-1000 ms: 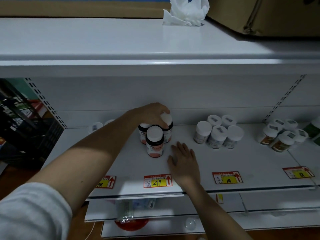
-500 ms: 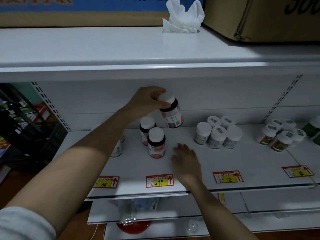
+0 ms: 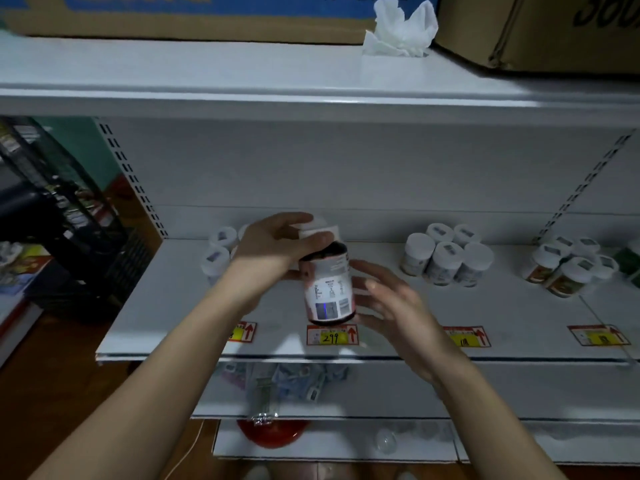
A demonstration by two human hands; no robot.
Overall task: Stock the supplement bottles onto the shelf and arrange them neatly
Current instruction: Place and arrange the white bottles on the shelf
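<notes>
A dark bottle (image 3: 328, 282) is held up by its white cap in the left hand (image 3: 273, 244), above the shelf's (image 3: 166, 306) front edge. The right hand (image 3: 391, 306) is spread open beside it, fingers loose.

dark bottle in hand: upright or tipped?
Upright, leaning slightly: the bottle has its white cap on top, gripped by the left hand, clear of the shelf.

One head-worn view looks forward and down, close onto the shelf (image 3: 194, 327).

Crumpled tissue (image 3: 400, 27) between cardboard boxes (image 3: 540, 29); price tags (image 3: 332, 335) below.
</notes>
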